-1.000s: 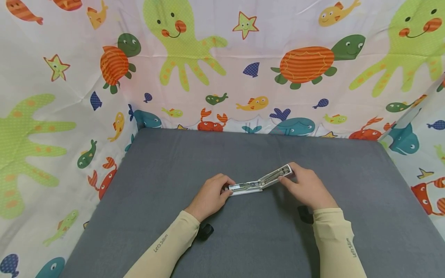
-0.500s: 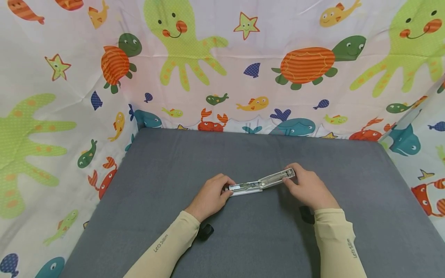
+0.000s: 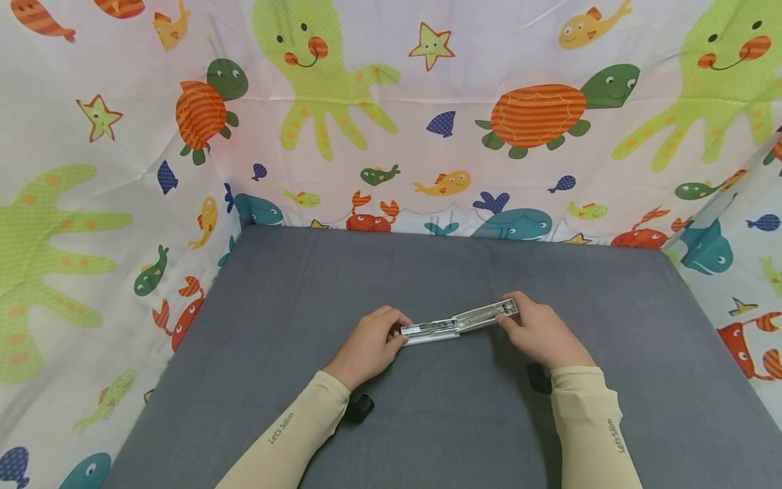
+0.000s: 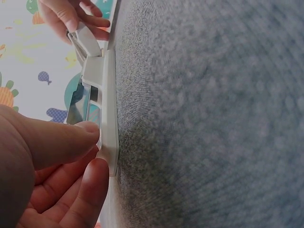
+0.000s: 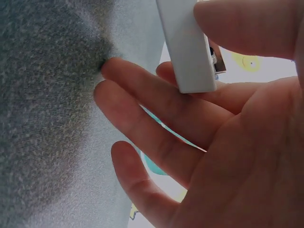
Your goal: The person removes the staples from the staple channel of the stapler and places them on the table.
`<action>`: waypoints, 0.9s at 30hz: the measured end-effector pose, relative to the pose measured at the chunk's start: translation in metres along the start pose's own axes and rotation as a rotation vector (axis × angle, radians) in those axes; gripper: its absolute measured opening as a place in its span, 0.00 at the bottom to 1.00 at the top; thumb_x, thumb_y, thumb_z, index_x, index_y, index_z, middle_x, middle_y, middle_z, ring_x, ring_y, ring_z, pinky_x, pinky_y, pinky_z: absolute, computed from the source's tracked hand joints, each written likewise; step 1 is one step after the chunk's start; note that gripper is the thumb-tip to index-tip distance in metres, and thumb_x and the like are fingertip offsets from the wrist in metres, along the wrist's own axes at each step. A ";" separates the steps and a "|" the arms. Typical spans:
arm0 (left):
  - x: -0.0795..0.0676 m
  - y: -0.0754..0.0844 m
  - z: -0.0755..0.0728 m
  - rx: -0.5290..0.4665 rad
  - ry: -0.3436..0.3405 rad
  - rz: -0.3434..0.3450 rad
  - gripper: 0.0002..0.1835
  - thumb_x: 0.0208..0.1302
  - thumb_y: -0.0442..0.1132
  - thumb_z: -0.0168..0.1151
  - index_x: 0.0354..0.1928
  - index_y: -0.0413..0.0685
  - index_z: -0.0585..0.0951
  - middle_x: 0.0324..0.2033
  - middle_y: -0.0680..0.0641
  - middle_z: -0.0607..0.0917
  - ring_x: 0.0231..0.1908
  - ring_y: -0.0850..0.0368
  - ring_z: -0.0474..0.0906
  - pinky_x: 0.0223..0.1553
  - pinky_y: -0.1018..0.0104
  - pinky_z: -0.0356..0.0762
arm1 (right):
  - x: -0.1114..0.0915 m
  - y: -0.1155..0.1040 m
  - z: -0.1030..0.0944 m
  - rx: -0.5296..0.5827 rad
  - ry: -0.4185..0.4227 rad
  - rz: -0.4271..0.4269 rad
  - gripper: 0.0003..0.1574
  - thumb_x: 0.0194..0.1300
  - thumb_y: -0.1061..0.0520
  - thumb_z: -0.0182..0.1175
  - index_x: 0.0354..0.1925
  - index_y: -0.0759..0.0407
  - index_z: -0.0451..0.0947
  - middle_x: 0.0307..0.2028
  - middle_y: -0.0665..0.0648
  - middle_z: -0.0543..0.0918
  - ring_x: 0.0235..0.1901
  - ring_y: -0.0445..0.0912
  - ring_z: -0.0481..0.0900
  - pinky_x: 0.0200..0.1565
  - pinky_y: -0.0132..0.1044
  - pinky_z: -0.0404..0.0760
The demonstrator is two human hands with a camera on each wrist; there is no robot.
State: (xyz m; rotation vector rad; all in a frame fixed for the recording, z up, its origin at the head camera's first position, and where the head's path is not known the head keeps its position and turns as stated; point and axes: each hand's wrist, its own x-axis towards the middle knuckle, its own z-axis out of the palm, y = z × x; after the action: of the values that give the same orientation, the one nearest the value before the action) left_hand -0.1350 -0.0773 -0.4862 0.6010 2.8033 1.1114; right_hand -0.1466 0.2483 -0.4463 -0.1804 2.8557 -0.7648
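Note:
A white stapler (image 3: 430, 331) lies spread wide at its hinge on the grey surface, its metal inside showing. At its left end my left hand (image 3: 369, 343) pinches the base between thumb and fingers. The left wrist view shows that white base (image 4: 110, 114) low against the cloth. My right hand (image 3: 546, 333) holds the far end of the swung-back top arm (image 3: 485, 316), which slants up to the right. Up close, its thumb presses the white casing (image 5: 187, 52) against the index finger, while the other fingers reach toward the cloth.
Grey cloth (image 3: 293, 285) covers the flat surface. Behind it and along both sides hangs a white curtain (image 3: 366, 41) printed with sea animals. A black wrist device (image 3: 360, 407) sits under the left wrist, another black piece (image 3: 539, 377) beside the right.
The right hand has swung the stapler's top arm lower, turning its inner side more toward the head view. In the last half second little has moved. The left hand stays in place.

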 end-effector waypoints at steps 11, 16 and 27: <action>0.000 -0.001 0.001 0.014 0.011 0.010 0.11 0.75 0.38 0.70 0.56 0.52 0.87 0.45 0.52 0.86 0.39 0.61 0.78 0.42 0.68 0.80 | 0.000 0.002 0.000 0.001 0.027 0.007 0.35 0.80 0.48 0.58 0.75 0.66 0.69 0.62 0.71 0.85 0.53 0.61 0.86 0.57 0.64 0.83; 0.000 -0.002 0.002 0.011 0.016 0.011 0.10 0.75 0.37 0.70 0.55 0.52 0.87 0.45 0.52 0.85 0.39 0.61 0.77 0.42 0.68 0.80 | 0.002 -0.008 0.003 -0.024 0.314 -0.047 0.35 0.80 0.49 0.57 0.74 0.68 0.70 0.63 0.72 0.83 0.62 0.68 0.79 0.64 0.70 0.75; 0.001 -0.001 0.000 0.020 0.004 0.017 0.11 0.75 0.36 0.70 0.56 0.49 0.87 0.47 0.49 0.87 0.40 0.60 0.79 0.44 0.66 0.82 | 0.014 -0.084 0.042 0.012 0.446 -0.187 0.15 0.75 0.50 0.65 0.51 0.59 0.86 0.44 0.59 0.89 0.41 0.54 0.87 0.42 0.55 0.87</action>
State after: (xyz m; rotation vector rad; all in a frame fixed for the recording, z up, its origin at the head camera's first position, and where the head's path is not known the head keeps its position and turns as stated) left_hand -0.1362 -0.0775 -0.4869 0.6267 2.8211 1.0909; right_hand -0.1463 0.1533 -0.4416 -0.3146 3.2869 -0.9643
